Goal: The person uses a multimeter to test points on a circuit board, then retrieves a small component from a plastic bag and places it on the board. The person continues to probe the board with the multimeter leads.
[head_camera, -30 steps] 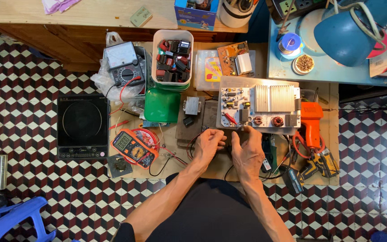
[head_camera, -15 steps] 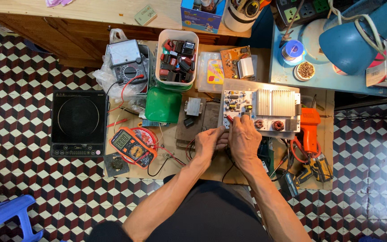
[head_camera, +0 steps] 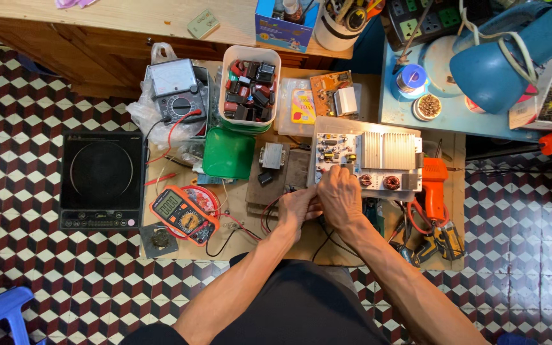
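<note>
The circuit board (head_camera: 367,158) with its finned heatsink is laid flat on the low table (head_camera: 452,144), close in front of the person for reach; its near edge is touched by the right hand (head_camera: 340,197), fingers curled, while the left hand (head_camera: 298,208) is half-clenched beside it, its contents indiscernible

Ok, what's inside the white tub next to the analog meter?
The white tub is filled with a heap of small black and red components, piled close to the rim. Whatever lies beneath that top layer, and the tub's bottom, are covered.
</note>
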{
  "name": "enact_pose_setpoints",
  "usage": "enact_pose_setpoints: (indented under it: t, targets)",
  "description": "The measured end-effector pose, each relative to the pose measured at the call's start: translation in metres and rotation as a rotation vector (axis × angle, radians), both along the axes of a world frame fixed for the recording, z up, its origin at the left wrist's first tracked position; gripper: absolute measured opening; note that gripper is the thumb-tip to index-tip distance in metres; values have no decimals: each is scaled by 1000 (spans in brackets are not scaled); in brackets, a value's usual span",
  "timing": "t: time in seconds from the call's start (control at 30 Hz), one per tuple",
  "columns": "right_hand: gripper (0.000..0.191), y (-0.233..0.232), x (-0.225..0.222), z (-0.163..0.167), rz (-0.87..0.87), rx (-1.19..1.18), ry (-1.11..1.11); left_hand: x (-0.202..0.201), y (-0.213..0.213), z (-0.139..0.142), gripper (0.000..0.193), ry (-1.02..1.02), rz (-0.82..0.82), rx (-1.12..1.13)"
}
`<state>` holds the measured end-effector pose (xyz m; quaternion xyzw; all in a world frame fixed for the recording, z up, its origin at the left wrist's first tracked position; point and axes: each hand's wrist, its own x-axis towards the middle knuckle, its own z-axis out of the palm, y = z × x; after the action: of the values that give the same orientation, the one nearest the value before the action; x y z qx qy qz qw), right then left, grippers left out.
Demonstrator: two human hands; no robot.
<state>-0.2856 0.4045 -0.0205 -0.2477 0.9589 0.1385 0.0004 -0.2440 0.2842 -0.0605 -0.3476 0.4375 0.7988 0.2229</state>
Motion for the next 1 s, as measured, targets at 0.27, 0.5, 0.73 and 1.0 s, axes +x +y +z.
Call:
enact_pose_setpoints:
  t: [0.27,0.5,0.73,1.0]
  targets:
    - [15,-2,1,5,1,-77,83,2,3,-7,31,14,-14,79]
    - [20,-9,-1,17,31,51,4,5,2,-9,34,42,-1,58]
    - [48,-23,-1,32,23,255,-122,5,2,-13,37,-21,-16,-3]
    - [53,-19,-3,24,2,252,-216,4,4,-17,40,20,25,55]
